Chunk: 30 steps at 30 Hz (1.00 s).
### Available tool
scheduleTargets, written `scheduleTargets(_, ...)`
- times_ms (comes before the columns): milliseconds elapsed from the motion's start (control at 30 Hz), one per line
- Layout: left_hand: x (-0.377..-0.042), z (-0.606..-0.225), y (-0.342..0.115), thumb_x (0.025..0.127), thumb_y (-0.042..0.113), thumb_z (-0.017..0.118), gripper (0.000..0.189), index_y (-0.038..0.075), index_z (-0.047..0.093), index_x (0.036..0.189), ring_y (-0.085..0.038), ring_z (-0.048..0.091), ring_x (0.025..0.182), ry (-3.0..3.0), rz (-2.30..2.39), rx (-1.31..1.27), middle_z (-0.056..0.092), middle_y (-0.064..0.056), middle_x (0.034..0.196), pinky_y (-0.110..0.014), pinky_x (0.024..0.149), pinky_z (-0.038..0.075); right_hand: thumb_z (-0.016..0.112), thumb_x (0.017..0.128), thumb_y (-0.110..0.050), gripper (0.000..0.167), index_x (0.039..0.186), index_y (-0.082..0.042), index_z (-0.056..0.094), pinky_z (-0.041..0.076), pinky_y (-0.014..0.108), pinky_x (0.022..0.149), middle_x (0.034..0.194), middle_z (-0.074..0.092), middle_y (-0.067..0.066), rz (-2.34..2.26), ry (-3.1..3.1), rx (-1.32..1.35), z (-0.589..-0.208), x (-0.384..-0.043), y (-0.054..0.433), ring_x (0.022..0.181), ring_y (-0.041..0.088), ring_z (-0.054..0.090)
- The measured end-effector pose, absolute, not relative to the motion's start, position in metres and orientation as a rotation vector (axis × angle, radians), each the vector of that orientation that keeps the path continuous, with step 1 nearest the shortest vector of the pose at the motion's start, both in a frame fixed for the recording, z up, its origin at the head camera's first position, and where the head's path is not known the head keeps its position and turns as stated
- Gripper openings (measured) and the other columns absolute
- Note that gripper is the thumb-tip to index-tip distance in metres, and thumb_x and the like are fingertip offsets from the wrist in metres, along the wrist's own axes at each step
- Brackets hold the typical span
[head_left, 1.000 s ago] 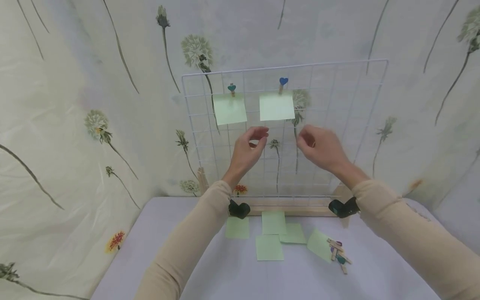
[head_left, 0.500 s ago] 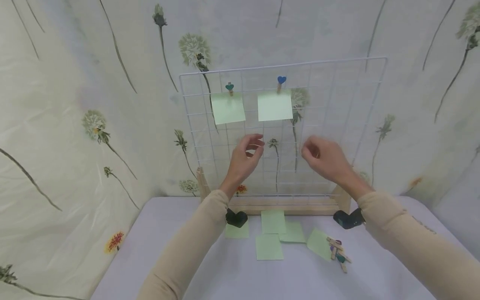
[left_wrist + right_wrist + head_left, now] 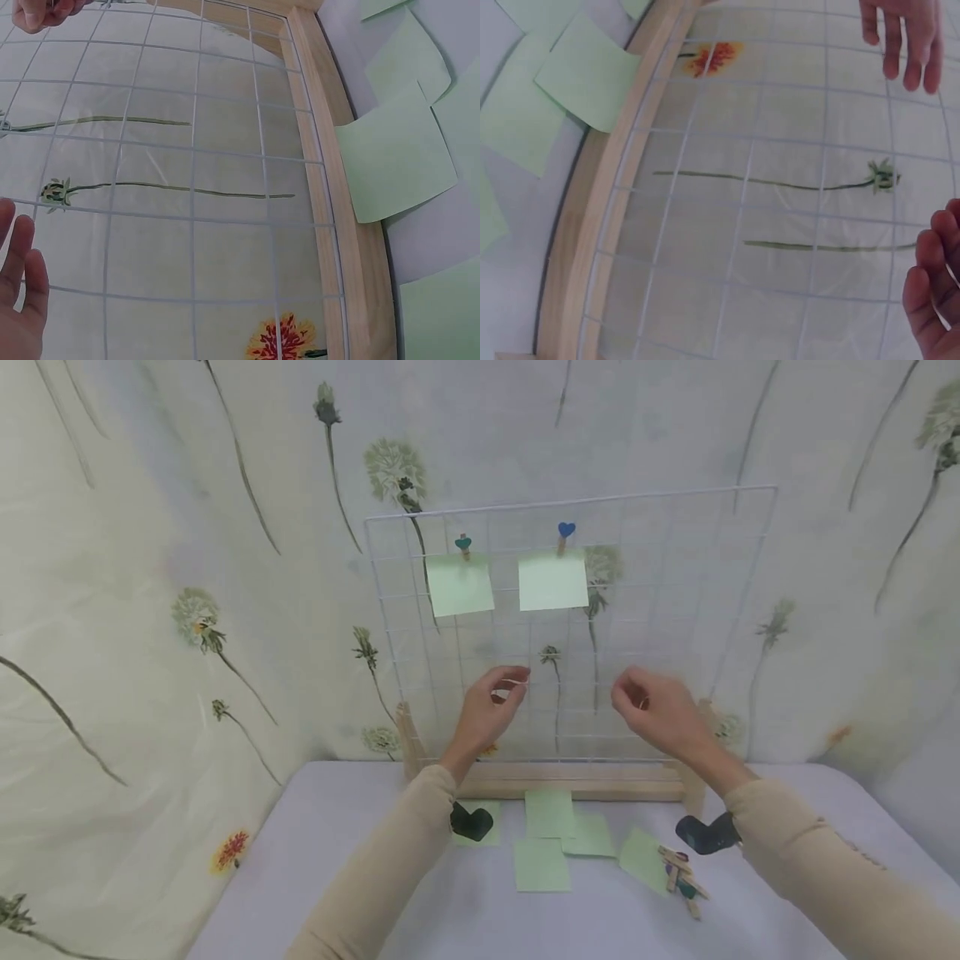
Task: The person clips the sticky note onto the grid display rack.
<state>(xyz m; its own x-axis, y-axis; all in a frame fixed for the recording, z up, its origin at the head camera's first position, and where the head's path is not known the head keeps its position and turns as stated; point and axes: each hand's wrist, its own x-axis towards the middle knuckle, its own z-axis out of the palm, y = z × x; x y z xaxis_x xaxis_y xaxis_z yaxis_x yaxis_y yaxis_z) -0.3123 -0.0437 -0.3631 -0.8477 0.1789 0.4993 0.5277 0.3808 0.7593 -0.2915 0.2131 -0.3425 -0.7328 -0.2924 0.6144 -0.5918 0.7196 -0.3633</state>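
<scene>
Both bare hands hover in front of a white wire grid, with nothing held in either. My left hand has its fingers loosely bent, the thumb apart from them. To its right, my right hand is also loosely curled; its relaxed fingers show in the right wrist view. Above the hands, two pale green paper notes hang on the grid. The left note is under a clothespin with a green heart, the right note under one with a blue heart.
The grid stands in a wooden base on a white-covered table. Several loose green notes lie before it, some overlapping. A small pile of clothespins is at the right, partly over one note. Behind hangs a flower-patterned curtain.
Both hands have sunk from just below the hanging notes to lower in front of the grid, and moved somewhat apart. The notes and clothespins stay in place.
</scene>
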Motion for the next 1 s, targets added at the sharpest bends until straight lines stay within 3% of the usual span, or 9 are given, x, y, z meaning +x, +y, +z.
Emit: scheduleTargets(1000, -0.303, -0.407, -0.066, 0.094, 0.017, 0.056, 0.025, 0.014, 0.062, 0.118, -0.016, 0.058, 0.106, -2.376, -1.552, -0.511, 0.063, 0.001, 0.121, -0.029, 0.083, 0.048, 0.052, 0.092, -0.014, 0.011, 0.086, -0.015, 0.06, 0.046, 0.02, 0.061, 0.074, 0.062, -0.004, 0.786, -2.465, 0.58, -0.391, -0.283, 0.232, 0.066, 0.008, 0.052)
